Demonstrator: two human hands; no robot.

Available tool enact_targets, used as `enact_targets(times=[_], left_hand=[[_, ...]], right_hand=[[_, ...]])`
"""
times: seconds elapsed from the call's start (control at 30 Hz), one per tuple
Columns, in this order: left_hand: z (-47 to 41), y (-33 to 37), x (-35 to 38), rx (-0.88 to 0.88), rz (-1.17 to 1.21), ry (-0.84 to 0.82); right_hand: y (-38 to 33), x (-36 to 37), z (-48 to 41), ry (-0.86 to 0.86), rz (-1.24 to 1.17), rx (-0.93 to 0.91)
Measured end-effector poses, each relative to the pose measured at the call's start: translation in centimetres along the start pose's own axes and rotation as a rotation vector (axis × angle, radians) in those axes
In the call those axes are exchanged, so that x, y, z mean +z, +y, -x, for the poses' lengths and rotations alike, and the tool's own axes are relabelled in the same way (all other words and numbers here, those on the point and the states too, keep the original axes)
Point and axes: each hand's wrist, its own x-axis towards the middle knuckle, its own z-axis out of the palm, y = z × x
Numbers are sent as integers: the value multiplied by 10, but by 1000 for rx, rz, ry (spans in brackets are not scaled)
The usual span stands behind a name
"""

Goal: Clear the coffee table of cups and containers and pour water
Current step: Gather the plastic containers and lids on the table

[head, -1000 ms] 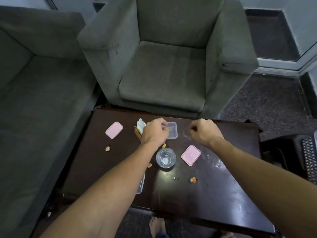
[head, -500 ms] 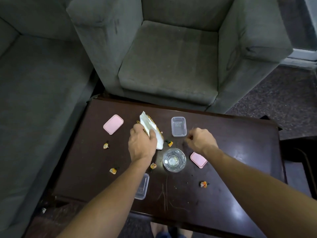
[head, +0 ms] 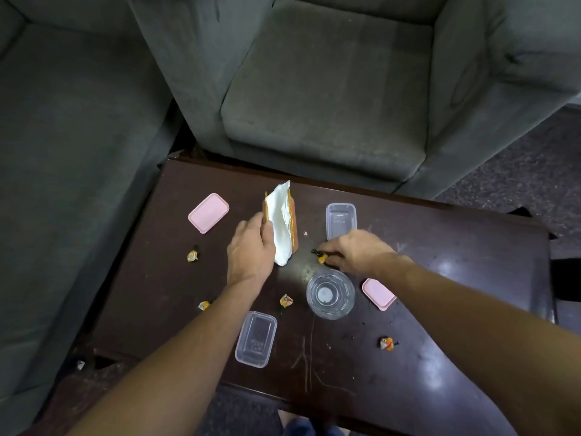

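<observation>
A clear glass (head: 330,294) with water stands mid-table on the dark coffee table (head: 440,372). One clear plastic container (head: 341,220) sits beyond it, and another container (head: 256,339) lies near the front edge. A pink lid (head: 208,212) lies at the far left and a second pink lid (head: 379,294) right of the glass. My left hand (head: 251,250) grips the near end of a napkin holder (head: 281,225) with white tissue in it. My right hand (head: 355,251) pinches an orange candy wrapper (head: 320,256) just behind the glass.
Crumpled wrappers lie on the table at the left (head: 192,255), front left (head: 204,305), beside the glass (head: 286,300) and at the front right (head: 388,343). A grey armchair (head: 327,105) stands behind the table and a grey sofa (head: 63,152) along its left side.
My right hand has moved left from near the far container to the wrapper beside the napkin holder. My left hand has gone from above the far container onto the holder. The view has tilted down.
</observation>
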Motion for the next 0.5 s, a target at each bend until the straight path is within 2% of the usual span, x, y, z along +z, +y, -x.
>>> enact_targets(times=[0.1, 0.17, 0.3, 0.4, 0.5], left_hand=[[10, -6, 4, -64, 119, 118], [23, -15, 9, -123, 107, 150], [46, -33, 19, -109, -161, -52], [55, -32, 25, -39, -331, -233], [58, -29, 30, 34, -451, -342]], right_hand=[[-2, 3, -9, -31, 82, -71], [-4, 5, -12, -41, 137, -101], [-5, 8, -12, -39, 252, -132], [-4, 9, -10, -48, 341, -149], [-4, 7, -3, -82, 379, -172]])
